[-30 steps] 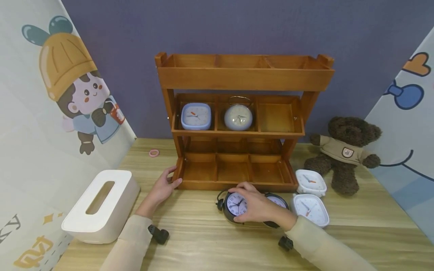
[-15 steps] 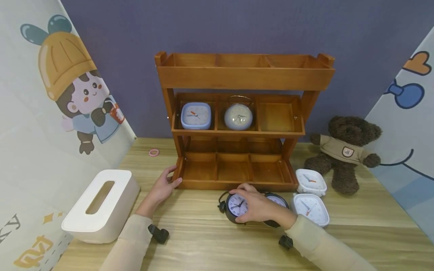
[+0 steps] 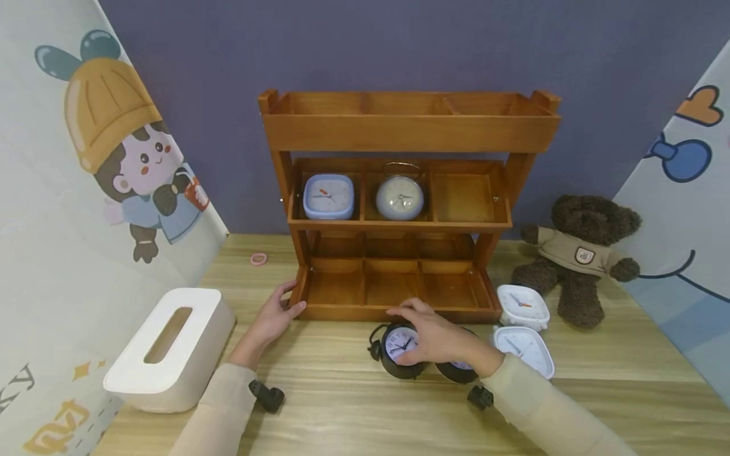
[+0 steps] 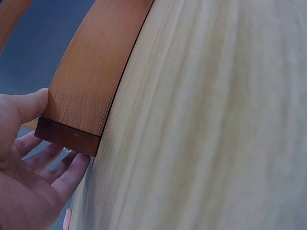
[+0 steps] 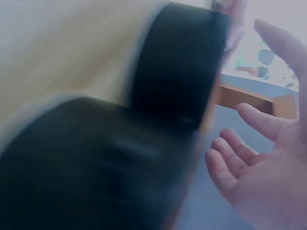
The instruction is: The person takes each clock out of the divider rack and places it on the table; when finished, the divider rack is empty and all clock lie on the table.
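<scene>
A three-tier wooden rack [image 3: 342, 312] stands against the wall. My left hand [image 3: 274, 320] grips its lower left front corner; in the left wrist view the thumb lies on the front board [image 4: 96, 72] and the fingers reach round the end. My right hand [image 3: 436, 342] hovers over a black twin-bell alarm clock [image 3: 393, 366] in front of the rack. In the right wrist view the fingers [image 5: 225, 167] are spread, apart from the dark clock bodies. A second black alarm clock [image 3: 456, 372] sits partly hidden below the right wrist.
Two white alarm clocks [image 3: 523, 307] lie right of the rack beside a brown teddy bear [image 3: 582, 250]. A blue square clock [image 3: 329, 197] and a round clock [image 3: 400, 198] occupy the middle tier. A white tissue box [image 3: 188, 354] and a pink ring [image 3: 259, 259] are at left.
My right hand has let go of the black alarm clock and risen slightly off it. The clock moved slightly right beforehand. My left hand stays on the rack corner.
</scene>
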Tool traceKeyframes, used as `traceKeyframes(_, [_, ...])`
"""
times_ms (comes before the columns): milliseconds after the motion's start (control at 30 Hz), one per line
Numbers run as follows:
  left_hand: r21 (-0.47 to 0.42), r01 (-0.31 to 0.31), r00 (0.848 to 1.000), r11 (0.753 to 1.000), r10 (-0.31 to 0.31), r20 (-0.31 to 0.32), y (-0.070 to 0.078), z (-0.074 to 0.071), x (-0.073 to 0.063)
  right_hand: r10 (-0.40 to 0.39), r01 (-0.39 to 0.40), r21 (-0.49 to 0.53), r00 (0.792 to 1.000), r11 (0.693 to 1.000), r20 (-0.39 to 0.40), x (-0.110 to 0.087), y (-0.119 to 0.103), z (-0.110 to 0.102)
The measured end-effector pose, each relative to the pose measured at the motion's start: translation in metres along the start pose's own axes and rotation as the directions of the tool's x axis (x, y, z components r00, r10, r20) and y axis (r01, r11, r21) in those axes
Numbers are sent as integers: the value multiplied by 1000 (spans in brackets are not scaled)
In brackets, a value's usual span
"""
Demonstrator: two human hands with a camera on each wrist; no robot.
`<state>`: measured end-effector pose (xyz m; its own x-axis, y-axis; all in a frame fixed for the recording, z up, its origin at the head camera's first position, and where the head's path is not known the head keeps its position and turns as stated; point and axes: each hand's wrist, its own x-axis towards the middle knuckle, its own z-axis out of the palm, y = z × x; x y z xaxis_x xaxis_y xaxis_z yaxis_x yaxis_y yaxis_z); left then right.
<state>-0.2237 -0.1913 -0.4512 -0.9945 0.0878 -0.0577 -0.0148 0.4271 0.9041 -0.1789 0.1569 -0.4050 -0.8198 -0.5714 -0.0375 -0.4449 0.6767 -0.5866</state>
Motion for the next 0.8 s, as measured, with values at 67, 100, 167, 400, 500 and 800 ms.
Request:
traceKeyframes(67, [2, 8, 1000, 1000, -8, -2, 0, 0, 0, -8, 8, -3, 999, 1000, -51, 3, -7, -11])
traceKeyframes(100, [3, 9, 1000, 1000, -9, 0, 0, 0, -1, -14, 13, -12, 997, 1000, -81, 5, -10, -17])
traceKeyframes(167, [4, 8, 1000, 1000, -8, 2, 0, 0, -1, -33, 30, -24, 989, 999, -146, 10, -17, -30])
traceKeyframes(400, [-11, 1, 1000, 1000, -1, 1, -1, -1, -1, -67, 54, -46, 928, 997, -367, 34, -39, -72])
traceKeyframes(500, [-10, 0, 1000, 1000, 0, -4, -2, -1, -1, -58, 45, -41, 892, 998, -448, 47, -43, -86])
traceKeyframes(800, [8, 8, 1000, 1000, -8, 7, -2, 0, -2, -61, 17, -80, 811, 997, -582, 81, -42, -115])
